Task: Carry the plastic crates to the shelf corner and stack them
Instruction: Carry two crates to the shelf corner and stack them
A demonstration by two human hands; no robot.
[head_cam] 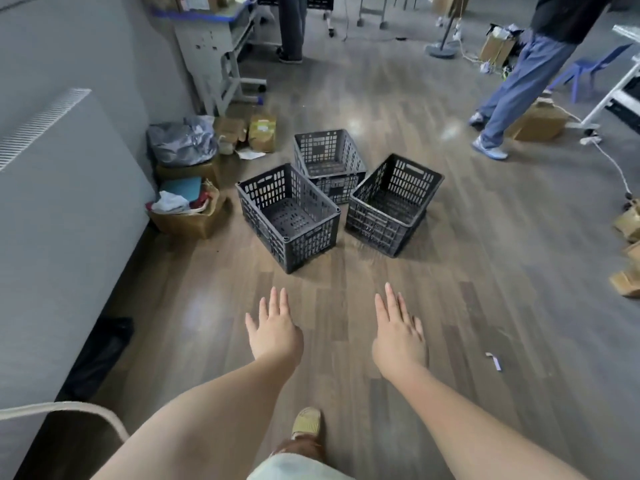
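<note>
Your left hand (pixel 275 332) and right hand (pixel 398 336) reach forward over the wood floor (pixel 485 271), both empty with fingers spread. Ahead, well apart from either hand, three dark plastic crates cluster on the floor: the left crate (pixel 289 216), its long axis running toward you, lies nearest your left hand; the right crate (pixel 394 202) sits just beside it; the rear crate (pixel 329 161) appears to rest atop another crate.

Cut off and hidden

Two bystanders (pixel 526 81) (pixel 292 26) cropped above the waist by the top edge — rear crate (pixel 329 157) partly masked by the two nearer crates (pixel 287 216) (pixel 391 202); base unseen.
</note>
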